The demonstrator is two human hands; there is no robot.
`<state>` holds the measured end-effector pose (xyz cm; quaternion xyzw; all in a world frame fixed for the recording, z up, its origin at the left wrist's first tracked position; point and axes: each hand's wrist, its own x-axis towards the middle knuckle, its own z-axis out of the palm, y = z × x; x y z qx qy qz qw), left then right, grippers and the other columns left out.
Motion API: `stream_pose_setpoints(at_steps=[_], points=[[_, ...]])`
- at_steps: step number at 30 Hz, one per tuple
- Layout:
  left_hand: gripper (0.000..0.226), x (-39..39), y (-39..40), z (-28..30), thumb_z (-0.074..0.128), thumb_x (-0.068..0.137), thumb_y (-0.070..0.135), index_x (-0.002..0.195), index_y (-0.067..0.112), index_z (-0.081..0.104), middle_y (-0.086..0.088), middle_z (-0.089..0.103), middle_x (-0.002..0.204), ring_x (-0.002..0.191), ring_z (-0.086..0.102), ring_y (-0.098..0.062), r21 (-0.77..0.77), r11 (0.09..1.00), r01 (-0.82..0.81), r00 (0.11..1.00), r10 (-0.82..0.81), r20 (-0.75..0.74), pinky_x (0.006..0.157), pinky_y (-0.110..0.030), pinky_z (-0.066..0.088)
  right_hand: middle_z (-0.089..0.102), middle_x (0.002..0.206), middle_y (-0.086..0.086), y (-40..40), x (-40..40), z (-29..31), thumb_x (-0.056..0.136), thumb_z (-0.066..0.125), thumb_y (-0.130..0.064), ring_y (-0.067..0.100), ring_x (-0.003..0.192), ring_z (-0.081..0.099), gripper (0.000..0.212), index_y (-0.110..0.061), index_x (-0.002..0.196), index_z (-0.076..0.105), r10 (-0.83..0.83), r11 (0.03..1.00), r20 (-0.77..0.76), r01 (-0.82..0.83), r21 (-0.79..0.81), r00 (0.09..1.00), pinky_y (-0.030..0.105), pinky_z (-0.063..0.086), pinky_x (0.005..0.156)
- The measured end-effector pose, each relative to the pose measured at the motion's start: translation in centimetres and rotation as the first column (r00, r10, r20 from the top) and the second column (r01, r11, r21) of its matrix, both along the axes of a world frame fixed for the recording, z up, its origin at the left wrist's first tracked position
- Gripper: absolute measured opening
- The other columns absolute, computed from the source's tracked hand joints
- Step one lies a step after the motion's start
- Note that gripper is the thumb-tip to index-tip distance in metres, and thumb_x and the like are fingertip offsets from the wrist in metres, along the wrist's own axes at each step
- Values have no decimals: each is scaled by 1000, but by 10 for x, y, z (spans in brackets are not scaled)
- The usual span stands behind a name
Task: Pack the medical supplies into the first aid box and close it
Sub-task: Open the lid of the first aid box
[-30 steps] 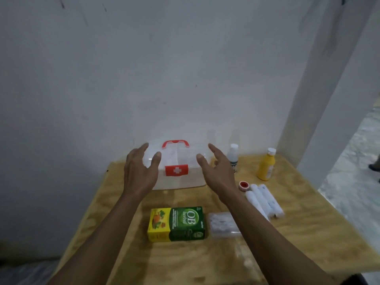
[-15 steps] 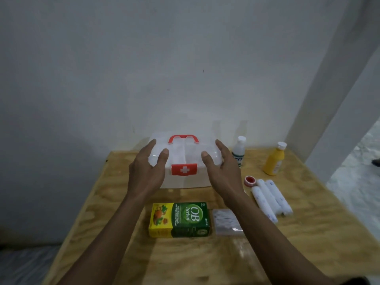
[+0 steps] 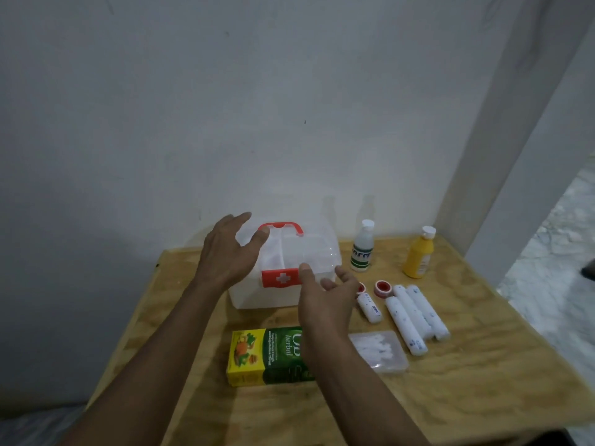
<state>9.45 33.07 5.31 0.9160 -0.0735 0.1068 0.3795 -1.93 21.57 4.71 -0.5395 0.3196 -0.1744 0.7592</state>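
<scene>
Plain white wall behind a plywood table (image 3: 467,397), and the first aid box (image 3: 283,284) sits at the back of it, close to the wall, lid still down. Its long axis runs left to right, red latch (image 3: 280,278) with the white cross facing the person and the red handle (image 3: 281,226) on top. Left hand (image 3: 227,252) is spread wide at the box's left end, thumb up by the handle; I can't tell whether it actually touches. Right hand (image 3: 325,300) hangs open, fingers loose, just in front of the latch, holding nothing. The box looks like thin translucent plastic, so my guess is light, a bit flexy and slick (probably slides if you pull the latch one-handed), so steady the lid end and pop the latch. None of the supplies are packed yet: green herbal carton (image 3: 267,357) and clear packet (image 3: 378,350) in front, bandage rolls (image 3: 415,317) to the right lying front to back, white bottle (image 3: 363,247) and yellow bottle (image 3: 419,254) upright behind.
</scene>
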Motion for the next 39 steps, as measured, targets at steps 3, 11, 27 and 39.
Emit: stream_pose_setpoints(at_steps=[3,11,27,39], points=[[62,3,-1,-4,45,88,63,143,34,39,1,25,159,144,24,-25,25,999,22,999,-21,-29,113,-49,24,54,127,6,14,11,2,87,73,-22,18,97,52,69,-31,136,25,-74,984,-57,83,160,996,32,47,78],[61,3,-4,-8,50,88,61,141,35,41,2,25,158,143,27,-24,0,1000,-10,1000,10,-1,111,-47,30,51,89,-7,26,19,-3,85,75,-18,20,92,56,74,-28,139,25,-182,955,-57,190,229,982,35,52,79],[63,4,-1,-12,50,87,62,143,33,41,2,24,159,143,28,-26,-46,999,11,1000,-11,10,109,-47,32,62,113,-9,16,-5,-17,84,76,-29,6,100,65,26,-31,106,62,29,888,229,80,-453,973,13,55,70],[62,0,-1,-9,45,88,64,143,37,38,4,19,160,145,22,-25,-13,1000,8,1000,-8,-14,112,-48,27,69,100,5,-49,24,-22,83,76,-26,23,91,59,21,-11,98,76,393,-2,185,202,-979,901,34,50,71]])
